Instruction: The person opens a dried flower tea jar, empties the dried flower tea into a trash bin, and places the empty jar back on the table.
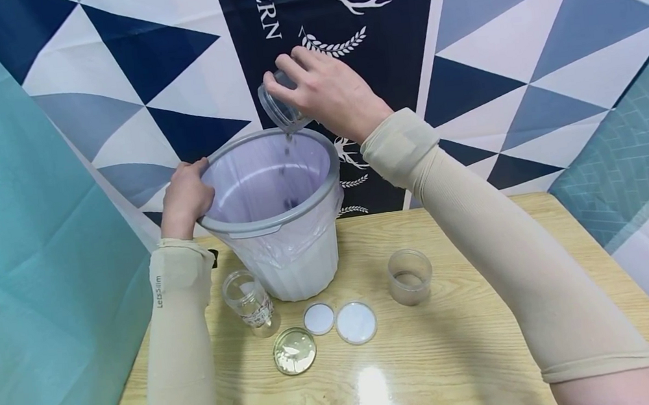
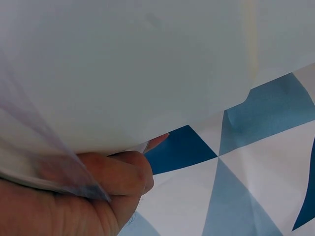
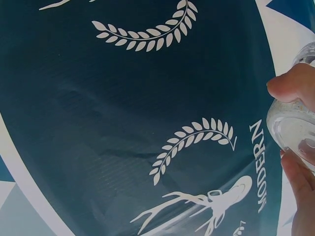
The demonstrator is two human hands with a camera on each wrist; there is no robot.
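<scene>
My right hand [image 1: 328,91] grips a clear jar [image 1: 275,108] and holds it tipped, mouth downward, above a trash bin [image 1: 308,272]. Dark bits [image 1: 283,170] are falling from the jar into the bin. In the right wrist view only part of the jar [image 3: 290,125] shows, between thumb and fingers. My left hand [image 1: 185,195] holds the bin's grey rim at the left side, where a thin clear liner [image 1: 282,249] folds over the edge. The left wrist view shows curled fingers [image 2: 120,172] under the bin's pale wall [image 2: 147,73].
On the wooden table [image 1: 451,360] stand a clear jar with printed markings [image 1: 249,304] left of the bin and a short clear container [image 1: 410,277] to the right. A gold lid [image 1: 294,351] and two white lids [image 1: 319,318] lie in front. A patterned cloth [image 1: 489,82] hangs behind.
</scene>
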